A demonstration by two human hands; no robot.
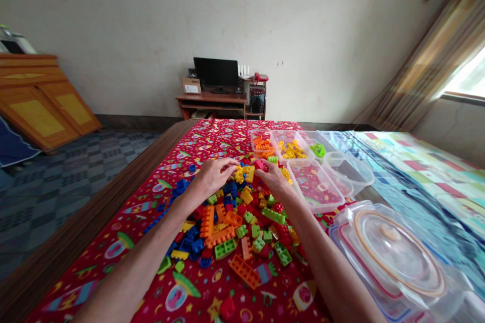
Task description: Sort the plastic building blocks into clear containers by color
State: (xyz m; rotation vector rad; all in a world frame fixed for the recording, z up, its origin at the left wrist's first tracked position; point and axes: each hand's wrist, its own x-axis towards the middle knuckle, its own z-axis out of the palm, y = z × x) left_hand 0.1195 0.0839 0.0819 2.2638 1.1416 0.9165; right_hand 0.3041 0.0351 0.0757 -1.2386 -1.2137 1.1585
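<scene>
A heap of plastic building bricks (235, 222) in orange, green, blue, yellow and red lies on a red patterned cloth (212, 136). My left hand (214, 175) reaches over the far side of the heap, its fingertips pinched at a yellow brick (239, 175). My right hand (271, 175) is beside it, fingers closed around a red brick (260, 164). Both forearms stretch across the heap.
Clear plastic tubs stand beyond the heap: one with orange bricks (262, 144), one with yellow (291, 150), one with a green piece (317, 149), one bare (316, 186). A round bowl (350, 169) and stacked lids (394, 255) sit right. A desk with monitor (215, 75) is by the wall.
</scene>
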